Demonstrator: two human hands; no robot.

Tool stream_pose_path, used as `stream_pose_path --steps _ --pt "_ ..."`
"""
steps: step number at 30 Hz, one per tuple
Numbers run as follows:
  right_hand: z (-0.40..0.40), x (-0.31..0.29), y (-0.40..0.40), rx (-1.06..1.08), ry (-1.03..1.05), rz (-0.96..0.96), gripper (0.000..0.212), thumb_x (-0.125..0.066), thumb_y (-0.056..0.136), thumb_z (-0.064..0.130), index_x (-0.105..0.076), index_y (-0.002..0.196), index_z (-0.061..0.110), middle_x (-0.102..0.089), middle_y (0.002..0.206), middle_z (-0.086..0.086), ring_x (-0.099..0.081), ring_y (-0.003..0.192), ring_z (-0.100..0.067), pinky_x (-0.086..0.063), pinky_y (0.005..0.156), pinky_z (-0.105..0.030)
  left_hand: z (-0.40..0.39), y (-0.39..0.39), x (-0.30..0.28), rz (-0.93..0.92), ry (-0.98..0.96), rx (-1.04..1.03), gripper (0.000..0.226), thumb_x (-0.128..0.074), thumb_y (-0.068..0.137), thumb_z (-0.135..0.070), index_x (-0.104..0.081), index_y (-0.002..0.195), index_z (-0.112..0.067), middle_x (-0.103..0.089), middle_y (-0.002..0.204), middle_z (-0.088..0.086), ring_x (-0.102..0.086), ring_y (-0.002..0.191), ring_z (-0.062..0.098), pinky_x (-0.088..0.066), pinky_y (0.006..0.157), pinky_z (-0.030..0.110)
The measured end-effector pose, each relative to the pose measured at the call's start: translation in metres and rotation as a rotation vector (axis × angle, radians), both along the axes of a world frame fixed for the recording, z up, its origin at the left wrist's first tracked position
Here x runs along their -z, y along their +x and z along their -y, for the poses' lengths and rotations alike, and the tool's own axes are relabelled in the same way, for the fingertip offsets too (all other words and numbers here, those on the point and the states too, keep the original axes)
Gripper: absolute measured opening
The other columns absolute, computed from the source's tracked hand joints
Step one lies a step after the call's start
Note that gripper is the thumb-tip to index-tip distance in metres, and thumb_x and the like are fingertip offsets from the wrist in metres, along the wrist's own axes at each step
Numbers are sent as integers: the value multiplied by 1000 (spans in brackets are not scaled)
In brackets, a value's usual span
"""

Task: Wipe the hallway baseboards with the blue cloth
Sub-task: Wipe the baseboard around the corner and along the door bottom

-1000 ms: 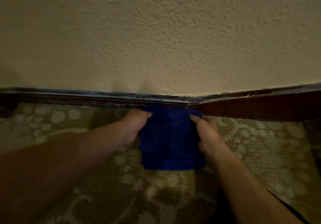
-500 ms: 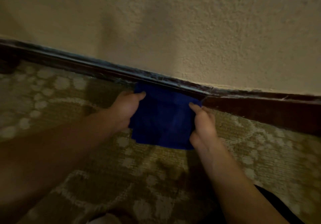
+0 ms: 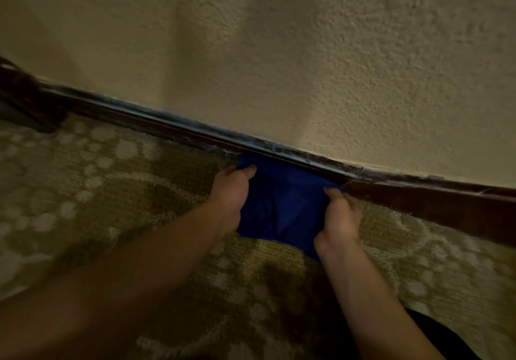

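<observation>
A: Blue cloth [image 3: 282,206], where is it found?

B: Spread on the patterned carpet [image 3: 111,192], top edge pressed against the dark baseboard [image 3: 173,128] below the textured wall [image 3: 335,66].

A: How is it held?

B: Left edge is pinched by the left hand [image 3: 230,195], right edge by the right hand [image 3: 339,220]; fingers curled, cloth stretched between them.

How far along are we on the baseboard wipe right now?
Done: nothing looks finished; pale dusty marks show on the baseboard top edge on both sides of the cloth. In hand: the left hand and right hand each hold a side of the blue cloth, its top edge against the baseboard face. Left: the stretches running left and right, which look unwiped.
</observation>
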State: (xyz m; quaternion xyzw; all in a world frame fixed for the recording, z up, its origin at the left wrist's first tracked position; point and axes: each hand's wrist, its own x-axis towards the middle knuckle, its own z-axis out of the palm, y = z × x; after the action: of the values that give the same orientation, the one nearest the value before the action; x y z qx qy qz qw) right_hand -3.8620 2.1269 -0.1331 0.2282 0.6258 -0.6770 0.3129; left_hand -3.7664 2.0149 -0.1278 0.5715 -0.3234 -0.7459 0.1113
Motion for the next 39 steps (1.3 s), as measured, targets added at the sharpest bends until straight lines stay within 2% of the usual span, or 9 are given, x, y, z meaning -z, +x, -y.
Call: stream_pose_path --steps 8,13,16,20,23,27,31,35,39 --pt "-18 -7 -15 106 41 -205 19 -60 83 11 -52 66 16 -55 71 1 -52 78 -21 -35 66 -34 -9 -8 10 -114 10 99 29 -64 94 -26 -68 119 -13 -73 112 11 -70 101 32 -56 92 50" --pt "-24 6 -17 101 40 37 41 -68 72 22 -62 111 14 -66 116 -13 -64 104 -36 -55 74 -43 1 -14 17 -44 54 239 28 -69 89 -23 -68 115 -10 -72 111 14 -70 97 32 -57 89 47" --pt "-22 -3 -19 192 125 -169 4 -61 83 10 -60 81 13 -63 86 -4 -60 87 -25 -46 73 -39 -6 -12 7 -153 73 199 18 -63 94 -23 -69 109 -15 -75 102 10 -73 90 28 -61 73 38" --pt "-29 -12 -28 300 86 -290 16 -61 77 10 -57 64 19 -54 66 7 -52 71 -17 -36 66 -33 -10 -15 12 -264 92 230 18 -62 95 -18 -72 108 -11 -75 107 13 -72 100 30 -55 91 46" --pt "-24 -3 -24 178 64 -39 4 -56 83 16 -60 83 19 -62 84 0 -59 77 -24 -42 64 -29 -4 -15 18 -184 88 231 18 -61 94 -15 -71 108 -8 -72 113 16 -69 105 34 -52 98 51" --pt "-14 4 -21 84 109 103 31 -56 90 15 -61 120 14 -67 113 -7 -65 93 -29 -50 66 -34 -4 -13 8 -88 42 37 39 -70 83 -24 -65 116 -5 -71 112 18 -69 99 36 -55 91 54" --pt "13 3 -2 -105 -29 176 43 -60 91 13 -56 133 2 -71 117 -17 -68 106 -33 -58 68 -34 25 6 -10 27 -63 -170 37 -71 80 -28 -63 111 -9 -67 114 16 -66 101 36 -53 94 52" --pt "38 9 24 -190 -3 197 40 -58 96 13 -53 135 7 -68 122 -17 -66 107 -37 -58 68 -39 49 27 -11 74 -35 -225 50 -62 95 -19 -43 140 -6 -59 108 10 -60 106 35 -51 96 51" --pt "44 -15 28 -213 -4 234 36 -55 98 14 -55 135 12 -66 125 -15 -66 100 -34 -53 65 -40 57 31 -16 41 -6 -158 53 -60 96 -18 -43 143 -2 -57 132 16 -58 112 31 -51 98 43"
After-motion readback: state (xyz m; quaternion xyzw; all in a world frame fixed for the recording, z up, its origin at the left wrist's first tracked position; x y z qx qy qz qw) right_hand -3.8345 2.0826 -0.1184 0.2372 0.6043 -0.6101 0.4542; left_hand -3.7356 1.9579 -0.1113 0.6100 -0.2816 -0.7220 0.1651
